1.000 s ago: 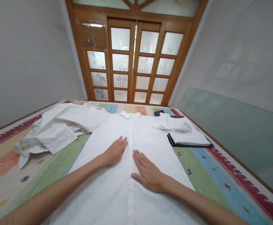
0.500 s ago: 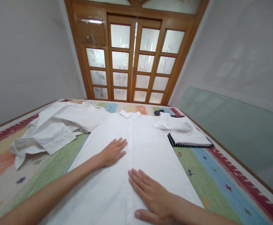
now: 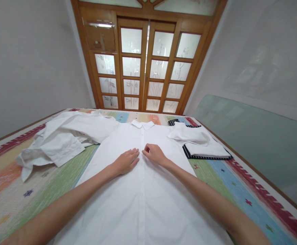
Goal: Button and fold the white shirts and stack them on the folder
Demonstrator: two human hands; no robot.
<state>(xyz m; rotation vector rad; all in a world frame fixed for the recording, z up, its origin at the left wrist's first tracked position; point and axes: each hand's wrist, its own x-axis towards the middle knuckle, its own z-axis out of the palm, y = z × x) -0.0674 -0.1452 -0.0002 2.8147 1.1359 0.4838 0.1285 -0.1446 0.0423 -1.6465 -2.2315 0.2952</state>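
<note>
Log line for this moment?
left hand: resting on white shirt | right hand: curled near placket | shirt: spread, collar at far end

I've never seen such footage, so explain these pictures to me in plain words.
There is no machine: a person works bare-handed, filmed by one camera worn on the head, looking forward and down. A white, collared cloth shirt lies spread front-up on a multicoloured, striped covering. The left hand rests on the shirt beside its long white button strip; the right hand is curled at the strip's other side. Whether it pinches cloth is unclear. Rumpled white fabric lies to the left.
</note>
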